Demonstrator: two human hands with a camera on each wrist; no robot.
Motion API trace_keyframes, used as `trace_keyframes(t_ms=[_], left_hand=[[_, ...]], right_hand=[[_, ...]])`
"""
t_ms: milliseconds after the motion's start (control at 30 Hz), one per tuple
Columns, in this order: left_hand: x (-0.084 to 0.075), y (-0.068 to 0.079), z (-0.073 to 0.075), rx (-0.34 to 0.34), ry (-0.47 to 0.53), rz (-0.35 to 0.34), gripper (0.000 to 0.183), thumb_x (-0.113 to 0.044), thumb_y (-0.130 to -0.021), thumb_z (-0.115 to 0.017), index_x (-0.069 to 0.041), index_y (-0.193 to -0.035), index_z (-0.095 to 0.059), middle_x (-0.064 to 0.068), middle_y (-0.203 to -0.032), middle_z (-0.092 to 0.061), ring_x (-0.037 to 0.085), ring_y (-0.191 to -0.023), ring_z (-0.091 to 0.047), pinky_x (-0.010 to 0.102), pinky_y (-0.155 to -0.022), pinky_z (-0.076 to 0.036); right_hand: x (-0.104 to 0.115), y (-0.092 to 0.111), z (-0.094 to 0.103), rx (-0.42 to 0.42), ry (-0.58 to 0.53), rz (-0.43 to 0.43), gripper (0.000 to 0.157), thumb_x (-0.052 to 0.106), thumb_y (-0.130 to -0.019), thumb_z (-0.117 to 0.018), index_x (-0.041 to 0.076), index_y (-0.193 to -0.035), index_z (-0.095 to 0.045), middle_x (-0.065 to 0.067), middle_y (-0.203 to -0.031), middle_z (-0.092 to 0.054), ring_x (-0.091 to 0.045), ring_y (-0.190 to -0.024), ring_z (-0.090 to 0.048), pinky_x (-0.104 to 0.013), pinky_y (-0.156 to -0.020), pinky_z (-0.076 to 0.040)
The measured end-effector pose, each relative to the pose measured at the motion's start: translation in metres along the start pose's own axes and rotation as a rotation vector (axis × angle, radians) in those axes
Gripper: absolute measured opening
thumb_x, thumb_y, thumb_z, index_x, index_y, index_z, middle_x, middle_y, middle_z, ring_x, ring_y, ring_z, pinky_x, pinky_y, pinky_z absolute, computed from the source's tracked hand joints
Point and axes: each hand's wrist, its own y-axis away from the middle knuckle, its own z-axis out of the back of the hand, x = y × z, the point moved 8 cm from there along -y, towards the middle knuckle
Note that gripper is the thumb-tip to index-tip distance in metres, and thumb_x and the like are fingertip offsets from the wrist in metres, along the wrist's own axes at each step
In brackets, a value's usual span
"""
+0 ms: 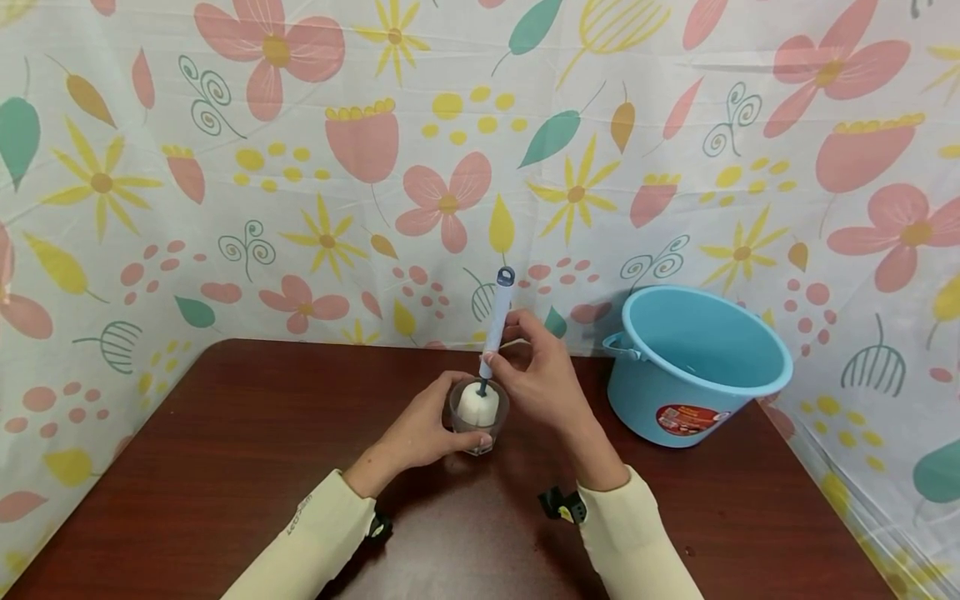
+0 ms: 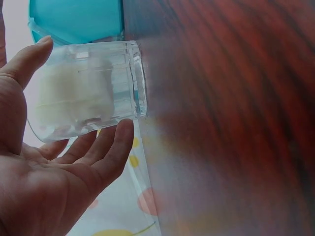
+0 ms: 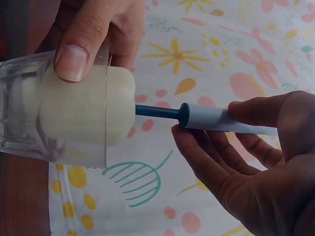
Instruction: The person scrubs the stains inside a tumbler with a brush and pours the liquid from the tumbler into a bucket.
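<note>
A clear glass cup [image 1: 480, 442] stands on the table, and my left hand [image 1: 423, 429] holds it from the left. In the left wrist view the thumb lies near the rim and the fingers [image 2: 115, 152] curve along the glass's other side. Inside the glass sits the white sponge head [image 3: 81, 110] of a cup brush, its top poking out above the rim. My right hand [image 1: 543, 379] pinches the brush's light blue handle [image 1: 498, 321] low down, just above the dark blue neck [image 3: 157, 111]. The handle rises from the glass with a slight tilt to the right.
A light blue bucket [image 1: 652, 400] with a red label is at the table's back right, beside my right hand. The dark reddish-brown table [image 1: 255, 442] ends at a flower-patterned cloth [image 1: 450, 275] hanging behind it.
</note>
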Motion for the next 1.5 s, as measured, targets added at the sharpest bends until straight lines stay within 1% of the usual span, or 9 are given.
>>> trace_keyframes(t_ms=[133, 300, 400, 667, 833, 1167, 1233, 1400, 1500], left_hand=[[-0.001, 0.0, 0.0, 0.004, 0.007, -0.002, 0.082, -0.045, -0.076, -0.089, -0.022, -0.142, -0.044, -0.007, -0.134, -0.056, 0.009, -0.114, -0.059, 0.036, -0.098, -0.049], [-0.001, 0.001, 0.0, 0.007, 0.014, 0.004, 0.083, -0.044, -0.076, -0.089, -0.021, -0.142, -0.044, -0.006, -0.134, -0.056, 0.01, -0.114, -0.058, 0.037, -0.099, -0.049], [-0.002, 0.002, -0.001, 0.01, 0.016, 0.003, 0.083, -0.043, -0.077, -0.089, -0.019, -0.142, -0.044, -0.006, -0.134, -0.056, 0.011, -0.115, -0.058, 0.038, -0.099, -0.048], [-0.001, 0.002, -0.002, 0.014, 0.012, 0.005, 0.085, -0.043, -0.077, -0.089, -0.019, -0.144, -0.043, -0.007, -0.136, -0.055, 0.01, -0.116, -0.058, 0.037, -0.101, -0.047], [-0.002, 0.002, -0.002, 0.009, 0.011, -0.001, 0.084, -0.043, -0.077, -0.089, -0.019, -0.144, -0.044, -0.007, -0.135, -0.056, 0.01, -0.115, -0.058, 0.038, -0.101, -0.047], [-0.002, 0.001, -0.002, 0.005, 0.02, -0.011, 0.083, -0.041, -0.077, -0.089, -0.017, -0.143, -0.044, -0.007, -0.135, -0.056, 0.01, -0.117, -0.058, 0.039, -0.102, -0.047], [-0.003, 0.002, -0.002, 0.004, 0.022, -0.011, 0.083, -0.04, -0.077, -0.089, -0.017, -0.143, -0.045, -0.006, -0.135, -0.056, 0.011, -0.117, -0.058, 0.039, -0.102, -0.047], [-0.004, 0.003, 0.0, 0.0, 0.019, -0.018, 0.082, -0.042, -0.078, -0.088, -0.018, -0.143, -0.045, -0.006, -0.135, -0.056, 0.012, -0.116, -0.058, 0.039, -0.1, -0.048], [-0.004, 0.003, 0.0, -0.001, 0.016, -0.021, 0.081, -0.043, -0.078, -0.088, -0.018, -0.142, -0.045, -0.006, -0.135, -0.056, 0.012, -0.116, -0.059, 0.039, -0.099, -0.048]], right_hand=[[-0.013, -0.002, -0.002, 0.001, 0.009, 0.016, 0.033, 0.001, -0.093, -0.069, 0.008, -0.123, -0.056, -0.019, -0.108, -0.065, -0.034, -0.099, -0.073, -0.049, -0.082, -0.06], [-0.016, -0.001, -0.003, 0.014, 0.067, 0.041, 0.03, 0.004, -0.09, -0.074, 0.015, -0.115, -0.06, -0.01, -0.103, -0.067, -0.026, -0.093, -0.073, -0.046, -0.085, -0.06], [-0.017, -0.001, -0.004, 0.027, 0.095, 0.049, 0.03, 0.004, -0.089, -0.075, 0.017, -0.113, -0.061, -0.008, -0.101, -0.069, -0.023, -0.09, -0.073, -0.044, -0.085, -0.06], [-0.02, -0.001, -0.003, 0.026, 0.098, 0.042, 0.025, 0.003, -0.088, -0.074, 0.014, -0.106, -0.061, -0.006, -0.097, -0.069, -0.021, -0.091, -0.072, -0.043, -0.087, -0.059], [-0.022, -0.001, -0.005, 0.033, 0.094, 0.036, 0.021, 0.004, -0.088, -0.074, 0.011, -0.105, -0.063, -0.007, -0.097, -0.069, -0.021, -0.092, -0.072, -0.043, -0.088, -0.059], [-0.027, -0.001, -0.002, 0.02, 0.093, -0.021, 0.019, 0.006, -0.089, -0.074, 0.01, -0.105, -0.064, -0.008, -0.098, -0.067, -0.023, -0.092, -0.072, -0.043, -0.086, -0.06], [-0.027, -0.001, -0.003, 0.017, 0.088, -0.015, 0.019, 0.006, -0.09, -0.074, 0.01, -0.105, -0.065, -0.008, -0.098, -0.068, -0.022, -0.092, -0.072, -0.043, -0.087, -0.06], [-0.025, -0.002, -0.005, 0.019, 0.101, 0.032, 0.022, 0.004, -0.09, -0.073, 0.01, -0.109, -0.065, -0.008, -0.098, -0.07, -0.022, -0.092, -0.072, -0.041, -0.087, -0.06], [-0.025, -0.003, -0.005, 0.02, 0.112, 0.036, 0.023, 0.004, -0.089, -0.074, 0.011, -0.109, -0.064, -0.008, -0.097, -0.07, -0.021, -0.091, -0.072, -0.04, -0.086, -0.06]])
